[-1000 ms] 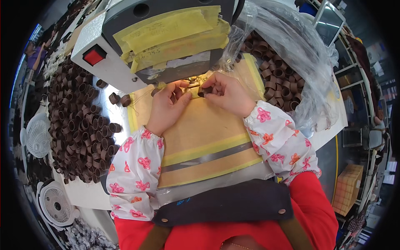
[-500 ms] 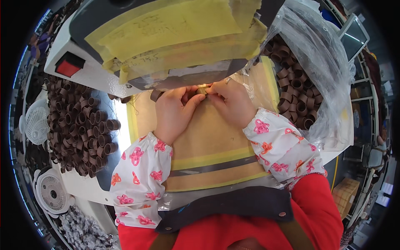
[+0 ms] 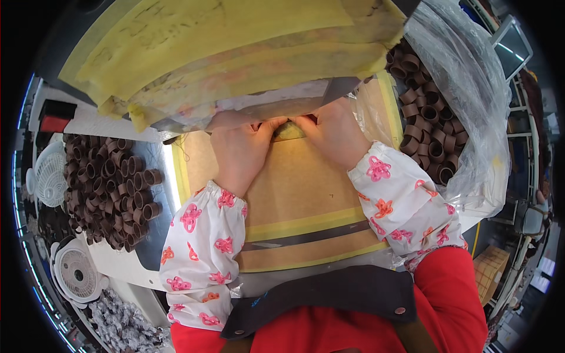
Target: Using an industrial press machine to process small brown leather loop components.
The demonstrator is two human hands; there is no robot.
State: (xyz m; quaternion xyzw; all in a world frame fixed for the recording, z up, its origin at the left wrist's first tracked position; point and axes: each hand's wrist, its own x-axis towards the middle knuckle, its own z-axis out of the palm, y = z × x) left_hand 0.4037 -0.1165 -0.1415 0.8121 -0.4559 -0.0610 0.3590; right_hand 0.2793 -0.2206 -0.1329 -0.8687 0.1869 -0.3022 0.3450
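My left hand (image 3: 238, 153) and my right hand (image 3: 335, 135) meet beneath the dark machine head (image 3: 345, 87), which is covered in yellow tape (image 3: 223, 44). Their thumbs point inward on either side of a small lit, yellowish plate (image 3: 287, 130) above the tan, tape-edged work board (image 3: 294, 182). Fingers of both hands are bent and closed, but the machine hides their tips, so I cannot make out what they hold. Both forearms wear white floral sleeve covers.
Piles of small brown rings lie left (image 3: 109, 188) and right (image 3: 432, 129), the right one beside crumpled clear plastic (image 3: 482, 117). A red switch (image 3: 54, 122) is on the machine's left. Two white fans (image 3: 79, 276), silvery crumpled items (image 3: 120, 317) and a cardboard box (image 3: 491, 270) surround me.
My view has moved closer over the machine, whose head now covers more of the frame. The small brown piece seen at my right fingertips a second ago is now hidden, along with both sets of fingertips.
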